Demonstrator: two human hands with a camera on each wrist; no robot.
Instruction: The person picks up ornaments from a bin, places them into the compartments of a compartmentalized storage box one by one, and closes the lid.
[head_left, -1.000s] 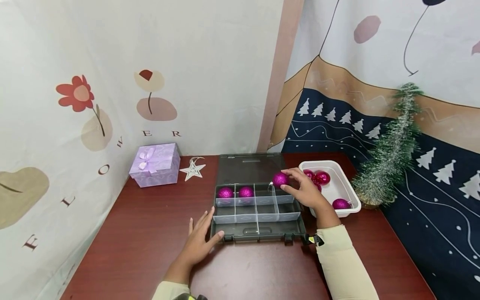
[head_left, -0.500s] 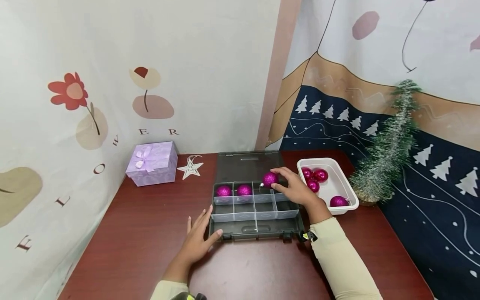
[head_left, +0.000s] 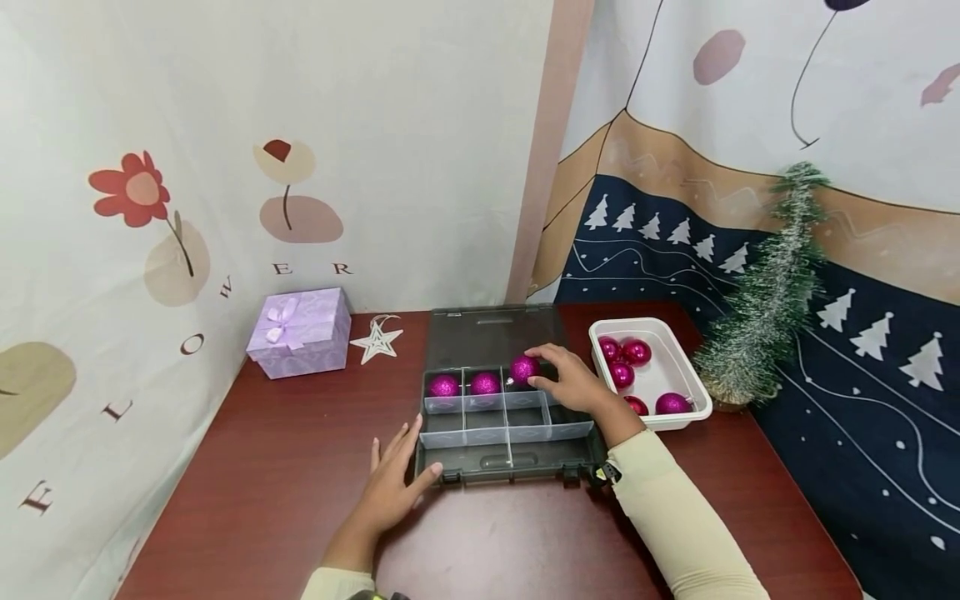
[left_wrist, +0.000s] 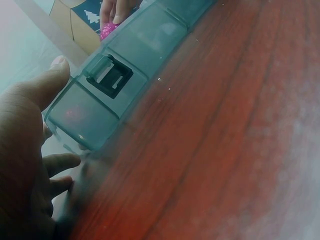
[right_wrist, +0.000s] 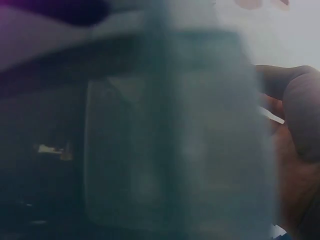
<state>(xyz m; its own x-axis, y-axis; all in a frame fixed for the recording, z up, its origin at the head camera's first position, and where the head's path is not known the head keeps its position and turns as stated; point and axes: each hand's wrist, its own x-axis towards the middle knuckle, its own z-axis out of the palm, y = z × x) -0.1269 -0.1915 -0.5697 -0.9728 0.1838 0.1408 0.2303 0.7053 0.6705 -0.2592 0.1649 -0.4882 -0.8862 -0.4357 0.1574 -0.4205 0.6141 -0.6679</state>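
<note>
A dark translucent compartment box (head_left: 480, 460) lies with its lid folded back on the table. Two glittery magenta balls, one at the back left (head_left: 444, 386) and one beside it (head_left: 485, 384), sit in separate back-row compartments. My right hand (head_left: 573, 382) pinches a third glittery ball (head_left: 524, 369) by its right side, over the third back-row compartment. Against the box's left front corner rests my left hand (head_left: 390, 487), fingers spread; the left wrist view shows that hand (left_wrist: 25, 135) beside the box end (left_wrist: 82, 117). The right wrist view is mostly blocked by the blurred box wall.
Right of the box, a white tray (head_left: 701, 400) holds several shiny and glittery balls. A small frosted tree (head_left: 772, 308) stands behind it at the right. At the back left are a lilac gift box (head_left: 300, 337) and a white star (head_left: 377, 340).
My right hand has carried its ball leftward, from over the fourth back compartment to the third. My left hand stays at the box corner. Another red ball in the tray has come into view.
</note>
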